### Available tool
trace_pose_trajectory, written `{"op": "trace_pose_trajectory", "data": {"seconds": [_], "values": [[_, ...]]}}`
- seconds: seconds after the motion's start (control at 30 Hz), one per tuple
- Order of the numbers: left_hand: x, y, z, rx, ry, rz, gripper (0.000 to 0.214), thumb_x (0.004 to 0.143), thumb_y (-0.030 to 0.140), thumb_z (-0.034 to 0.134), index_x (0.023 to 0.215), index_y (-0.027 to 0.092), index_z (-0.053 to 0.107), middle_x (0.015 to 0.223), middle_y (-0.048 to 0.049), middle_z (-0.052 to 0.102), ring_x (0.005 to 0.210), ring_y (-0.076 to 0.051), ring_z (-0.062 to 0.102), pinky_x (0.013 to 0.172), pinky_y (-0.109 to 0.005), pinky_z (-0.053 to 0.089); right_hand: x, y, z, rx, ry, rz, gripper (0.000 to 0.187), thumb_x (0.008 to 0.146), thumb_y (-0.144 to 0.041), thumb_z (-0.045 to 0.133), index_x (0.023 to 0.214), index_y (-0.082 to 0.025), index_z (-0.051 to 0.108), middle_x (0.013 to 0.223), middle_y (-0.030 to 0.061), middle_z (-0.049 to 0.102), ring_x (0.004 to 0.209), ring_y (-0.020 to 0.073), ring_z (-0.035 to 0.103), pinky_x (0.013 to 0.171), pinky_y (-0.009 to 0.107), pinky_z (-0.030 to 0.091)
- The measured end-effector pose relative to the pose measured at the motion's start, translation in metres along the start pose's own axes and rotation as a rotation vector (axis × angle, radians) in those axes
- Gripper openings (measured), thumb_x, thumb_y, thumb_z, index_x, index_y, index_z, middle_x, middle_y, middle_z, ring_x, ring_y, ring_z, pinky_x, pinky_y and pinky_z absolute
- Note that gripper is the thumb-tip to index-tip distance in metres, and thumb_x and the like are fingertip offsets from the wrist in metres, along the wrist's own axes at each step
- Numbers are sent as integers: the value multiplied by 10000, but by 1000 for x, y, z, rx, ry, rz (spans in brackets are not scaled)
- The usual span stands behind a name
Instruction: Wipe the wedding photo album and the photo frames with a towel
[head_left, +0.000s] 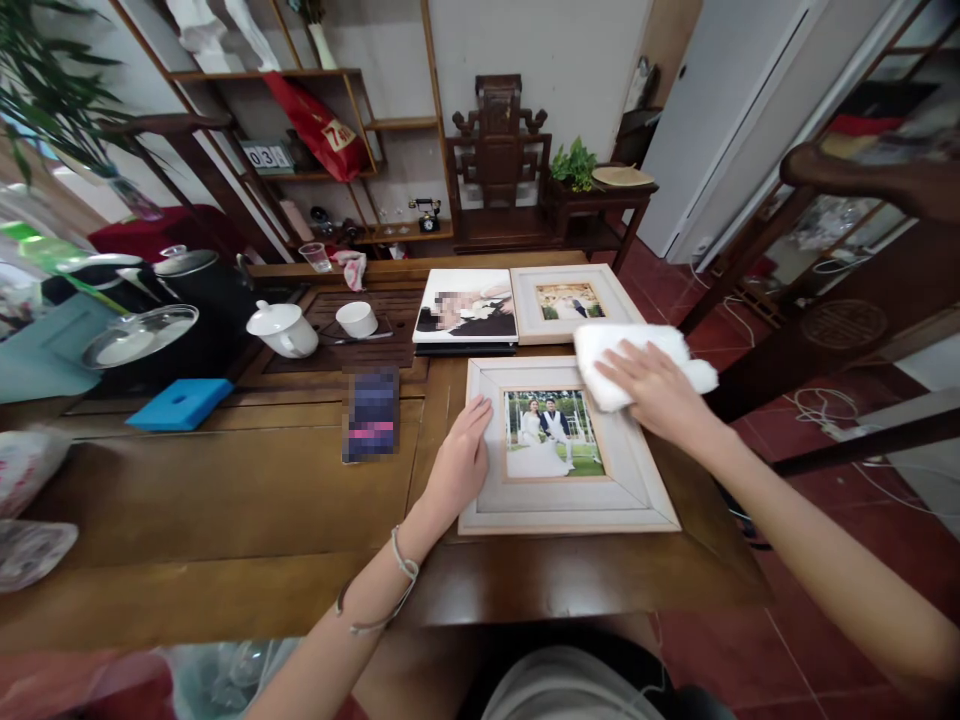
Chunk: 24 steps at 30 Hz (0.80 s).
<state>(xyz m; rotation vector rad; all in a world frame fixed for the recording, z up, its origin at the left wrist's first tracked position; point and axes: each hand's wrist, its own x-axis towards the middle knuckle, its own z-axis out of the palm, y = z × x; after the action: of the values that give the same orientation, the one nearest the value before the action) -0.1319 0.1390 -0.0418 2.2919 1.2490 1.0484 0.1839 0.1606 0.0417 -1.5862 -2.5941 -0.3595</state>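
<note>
A whitish wooden picture frame (495,505) lies flat near the table's front edge, with a photo (551,435) of two people in wedding clothes inside it. My left hand (461,450) grips its left side, fingers on the border and a bracelet on the wrist. Bunched under my right hand (649,385) is a white cloth (607,345), pressed on the frame's upper right corner; part of the cloth hangs past the corner. Behind lie a second pale frame (529,290) and a photo album (465,310) with a blurred cover, side by side.
On the wooden table (300,500) a dark blue packet (373,410), a blue block (180,403), a lidded white bowl (283,328), a small white cup (356,319) and a black pot (187,275) stand to the left. A carved chair (862,290) stands close on the right.
</note>
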Motion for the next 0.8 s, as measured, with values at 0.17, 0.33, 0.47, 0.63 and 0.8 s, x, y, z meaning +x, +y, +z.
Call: {"op": "trace_pose_trajectory", "data": {"seconds": [0.17, 0.33, 0.47, 0.63, 0.8], "values": [[0, 0, 0, 6, -2, -11, 518, 902, 30, 370, 1376, 144, 548, 1428, -138, 540, 1414, -247, 399, 1170, -516, 362, -12, -36, 17, -4, -58, -45, 696, 700, 15, 465, 1390, -61, 516, 1435, 173, 548, 1393, 347, 427, 1136, 532, 361], [-1, 0, 0, 9, -2, -31, 509, 898, 41, 378, 1362, 142, 560, 1428, -142, 538, 1404, -251, 414, 1171, -517, 357, -69, -72, -19, 85, -151, -107, 757, 617, 0, 500, 1366, -102, 543, 1401, 151, 588, 1339, 319, 500, 1126, 498, 392], [-1, -2, -1, 12, -15, -12, 511, 903, 42, 368, 1366, 146, 556, 1427, -138, 540, 1411, -248, 404, 1173, -515, 352, -104, -87, -52, 259, -256, -116, 804, 574, -14, 478, 1356, -181, 573, 1364, 93, 630, 1266, 285, 576, 1030, 445, 497], [-1, -3, -2, 47, -45, 18, 491, 914, 53, 354, 1363, 85, 548, 1430, -184, 525, 1422, -264, 383, 1167, -515, 358, -79, -74, -45, 301, -274, 56, 754, 615, -45, 483, 1349, -179, 590, 1360, 102, 631, 1276, 288, 571, 1066, 464, 466], [0, -3, -2, 57, -42, 24, 491, 909, 42, 355, 1355, 88, 557, 1422, -184, 532, 1412, -271, 398, 1161, -528, 363, -14, -40, 2, 182, -37, 93, 718, 659, -48, 515, 1376, -78, 545, 1421, 142, 571, 1385, 305, 453, 1185, 485, 316]]}}
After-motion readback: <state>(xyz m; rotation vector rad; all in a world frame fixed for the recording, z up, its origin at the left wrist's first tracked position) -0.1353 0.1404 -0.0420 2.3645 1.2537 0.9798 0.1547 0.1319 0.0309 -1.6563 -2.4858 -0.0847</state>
